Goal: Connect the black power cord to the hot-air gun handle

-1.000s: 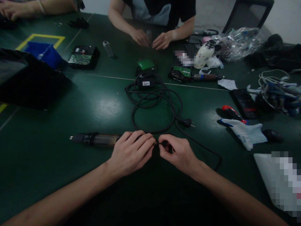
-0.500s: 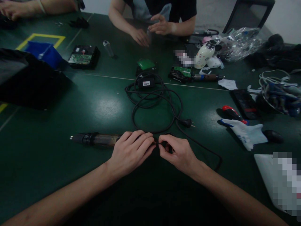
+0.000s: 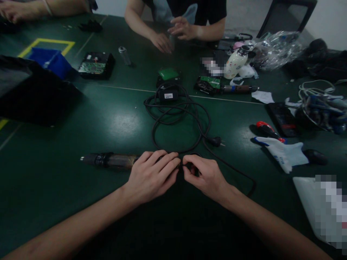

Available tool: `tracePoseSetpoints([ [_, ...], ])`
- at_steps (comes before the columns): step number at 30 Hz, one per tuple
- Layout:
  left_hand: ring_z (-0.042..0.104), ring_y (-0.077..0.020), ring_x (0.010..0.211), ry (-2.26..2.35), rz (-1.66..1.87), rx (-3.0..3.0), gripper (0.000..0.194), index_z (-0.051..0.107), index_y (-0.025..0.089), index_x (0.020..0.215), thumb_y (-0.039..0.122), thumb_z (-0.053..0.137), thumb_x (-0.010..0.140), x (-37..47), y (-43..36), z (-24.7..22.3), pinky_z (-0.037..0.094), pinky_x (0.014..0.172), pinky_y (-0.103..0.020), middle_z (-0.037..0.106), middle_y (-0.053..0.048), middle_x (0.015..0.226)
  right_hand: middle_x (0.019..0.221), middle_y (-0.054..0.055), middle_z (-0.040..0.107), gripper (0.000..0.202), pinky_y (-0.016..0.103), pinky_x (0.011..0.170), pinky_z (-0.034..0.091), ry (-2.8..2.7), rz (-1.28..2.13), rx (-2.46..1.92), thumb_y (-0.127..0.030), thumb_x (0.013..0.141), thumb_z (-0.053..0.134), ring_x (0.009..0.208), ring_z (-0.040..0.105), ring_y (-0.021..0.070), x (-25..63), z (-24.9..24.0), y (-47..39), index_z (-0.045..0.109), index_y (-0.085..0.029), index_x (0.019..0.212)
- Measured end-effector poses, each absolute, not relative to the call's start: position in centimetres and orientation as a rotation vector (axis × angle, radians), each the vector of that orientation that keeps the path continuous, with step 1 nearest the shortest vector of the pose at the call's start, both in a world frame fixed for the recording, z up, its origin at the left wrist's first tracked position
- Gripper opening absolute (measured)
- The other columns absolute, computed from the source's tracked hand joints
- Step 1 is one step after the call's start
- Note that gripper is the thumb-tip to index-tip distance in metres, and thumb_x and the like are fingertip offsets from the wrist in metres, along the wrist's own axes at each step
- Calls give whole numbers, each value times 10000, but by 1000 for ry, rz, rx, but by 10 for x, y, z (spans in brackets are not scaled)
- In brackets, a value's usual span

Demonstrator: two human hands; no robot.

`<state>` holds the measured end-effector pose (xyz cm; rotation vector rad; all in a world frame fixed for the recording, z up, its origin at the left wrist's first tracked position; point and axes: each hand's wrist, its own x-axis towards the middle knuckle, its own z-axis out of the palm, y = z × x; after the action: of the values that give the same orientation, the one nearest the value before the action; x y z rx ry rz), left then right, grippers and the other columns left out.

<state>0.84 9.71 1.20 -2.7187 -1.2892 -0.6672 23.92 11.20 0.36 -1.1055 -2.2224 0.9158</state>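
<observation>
An electric screwdriver [image 3: 119, 160] lies across the green table, its metal tip toward the left. My left hand [image 3: 153, 173] is wrapped over its rear end and covers that part. Close beside it, my right hand [image 3: 203, 175] pinches the end of a black cable at the screwdriver's tail; whether the connector sits in the socket is hidden by my fingers. The black power cable [image 3: 207, 124] lies in loose loops beyond my hands, with a power adapter [image 3: 168, 95] bearing a white label and a two-pin plug [image 3: 216, 141].
Right of my hands are a red-and-black tool handle [image 3: 267, 130], a white glove [image 3: 284, 151] and a phone [image 3: 282, 119]. Circuit-board drives [image 3: 96, 65] and a blue bin [image 3: 50, 61] stand further back. Across the table a person's hands [image 3: 173, 36] hold a small object.
My left fingertips have shifted slightly right, toward my right fingers at the screwdriver's tail. My right hand stays almost still. The opposite person's hand has moved a little.
</observation>
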Motion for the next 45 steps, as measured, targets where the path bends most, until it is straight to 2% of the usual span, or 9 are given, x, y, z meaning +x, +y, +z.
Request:
tracePoseSetpoints([
  [6, 686, -226, 1081, -1304, -680, -2696, 162, 719, 208, 1113, 282, 678, 974, 9, 97, 11, 465, 833, -385, 759, -34, 1243, 872, -1, 655, 133, 238, 676, 502, -2233, 937, -1100, -169, 973, 586, 707, 607, 123, 240, 5, 112, 618, -215, 1094],
  [11, 682, -234, 1095, -1296, -668, -2725, 224, 702, 217, 1183, 289, 671, 973, 9, 97, 12, 465, 843, -396, 749, -30, 1274, 864, -8, 648, 142, 231, 669, 497, -2229, 930, -1112, -170, 967, 599, 702, 609, 119, 240, 3, 112, 617, -217, 1099],
  [16, 686, -225, 1083, -1323, -673, -2702, 138, 706, 215, 1095, 282, 672, 980, 9, 97, 11, 460, 839, -387, 763, -30, 1231, 873, -2, 656, 136, 236, 683, 505, -2233, 924, -1099, -170, 971, 588, 704, 613, 121, 240, 3, 112, 615, -216, 1096],
  [22, 681, -230, 1092, -1295, -667, -2718, 218, 701, 222, 1178, 292, 669, 974, 9, 97, 11, 466, 844, -397, 752, -30, 1263, 855, -9, 649, 125, 231, 668, 495, -2231, 924, -1118, -175, 972, 591, 696, 611, 118, 239, 4, 112, 614, -220, 1087],
  [27, 682, -224, 1083, -1317, -654, -2694, 143, 709, 211, 1096, 285, 670, 980, 8, 97, 11, 462, 831, -389, 762, -24, 1229, 858, -7, 646, 124, 234, 660, 494, -2239, 917, -1112, -178, 974, 591, 696, 609, 120, 239, 4, 112, 611, -217, 1091],
  [32, 679, -230, 1090, -1303, -662, -2716, 213, 703, 220, 1168, 290, 670, 969, 9, 97, 13, 468, 840, -397, 751, -31, 1259, 880, -1, 661, 124, 233, 666, 505, -2234, 918, -1115, -181, 974, 592, 704, 613, 120, 239, 4, 112, 618, -217, 1089],
  [38, 684, -226, 1071, -1313, -647, -2693, 133, 714, 211, 1079, 277, 671, 971, 9, 97, 12, 465, 823, -386, 764, -38, 1214, 876, -1, 657, 124, 236, 674, 508, -2239, 915, -1112, -179, 972, 591, 709, 612, 122, 239, 5, 112, 618, -217, 1087],
  [45, 679, -232, 1088, -1282, -656, -2717, 218, 715, 222, 1158, 269, 681, 948, 8, 97, 13, 476, 829, -400, 754, -36, 1246, 878, 2, 660, 122, 238, 670, 510, -2232, 933, -1108, -182, 977, 583, 708, 611, 123, 239, 5, 112, 614, -221, 1088],
])
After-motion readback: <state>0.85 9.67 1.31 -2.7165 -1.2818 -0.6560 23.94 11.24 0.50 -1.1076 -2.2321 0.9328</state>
